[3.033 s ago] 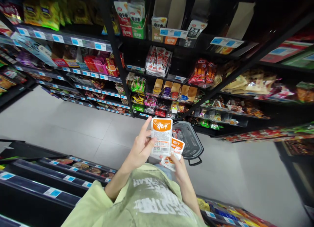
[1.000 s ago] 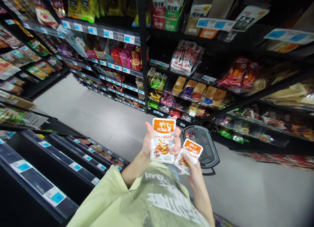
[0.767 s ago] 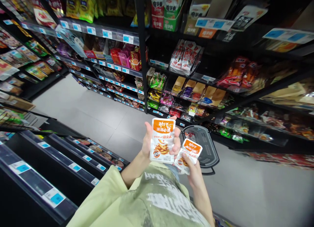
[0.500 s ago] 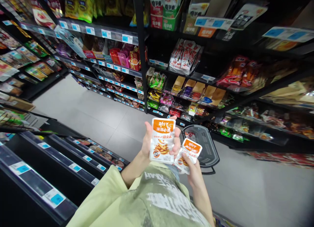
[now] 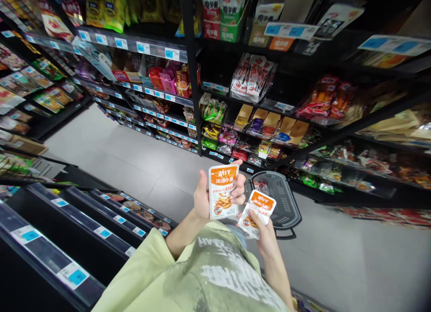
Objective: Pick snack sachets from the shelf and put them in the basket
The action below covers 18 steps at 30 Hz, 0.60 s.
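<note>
Left hand (image 5: pixel 201 204): cradled larger-looking packet (image 5: pixel 222 191), frame centre.
Right hand (image 5: pixel 266 235): pinched tilted packet (image 5: pixel 261 203), just right of centre.
Basket (image 5: pixel 286 202): lay beyond, centre right.
Slip risk: could have dropped tilted packet through slackened pinch.

The left hand (image 5: pixel 200 203) cups palm-up, fingers (image 5: pixel 239 191) curled; the right hand (image 5: pixel 264 230) pinches, thumb (image 5: pixel 255 218) uppermost.

You've got one head cam here, looking forward and steeply down past your own shirt (image 5: pixel 218 267). Your left hand (image 5: pixel 201 204) and right hand (image 5: pixel 266 231) sit mid-frame, fairly close up, with the shelves (image 5: pixel 155 50) farther off up top. Pretty wide angle, so you get floor (image 5: pixel 129 155) either side.
</note>
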Each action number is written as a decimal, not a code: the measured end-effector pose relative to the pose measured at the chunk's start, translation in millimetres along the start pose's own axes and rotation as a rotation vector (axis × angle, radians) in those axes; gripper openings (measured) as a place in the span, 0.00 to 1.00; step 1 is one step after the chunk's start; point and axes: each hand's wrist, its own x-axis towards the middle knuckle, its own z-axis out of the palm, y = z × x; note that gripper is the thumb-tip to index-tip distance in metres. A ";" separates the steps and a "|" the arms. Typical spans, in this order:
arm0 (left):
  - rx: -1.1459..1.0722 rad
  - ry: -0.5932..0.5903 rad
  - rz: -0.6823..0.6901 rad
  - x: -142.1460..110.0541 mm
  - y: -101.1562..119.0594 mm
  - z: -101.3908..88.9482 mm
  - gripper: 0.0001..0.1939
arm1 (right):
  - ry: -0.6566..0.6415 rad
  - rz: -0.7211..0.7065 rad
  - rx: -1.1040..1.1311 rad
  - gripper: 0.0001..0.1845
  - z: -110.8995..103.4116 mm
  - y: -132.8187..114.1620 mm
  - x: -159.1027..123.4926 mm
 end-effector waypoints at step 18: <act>1.669 0.557 0.832 9.4 -5.8 -9.2 0.30 | -0.035 0.008 0.039 0.33 0.2 -5.2 6.8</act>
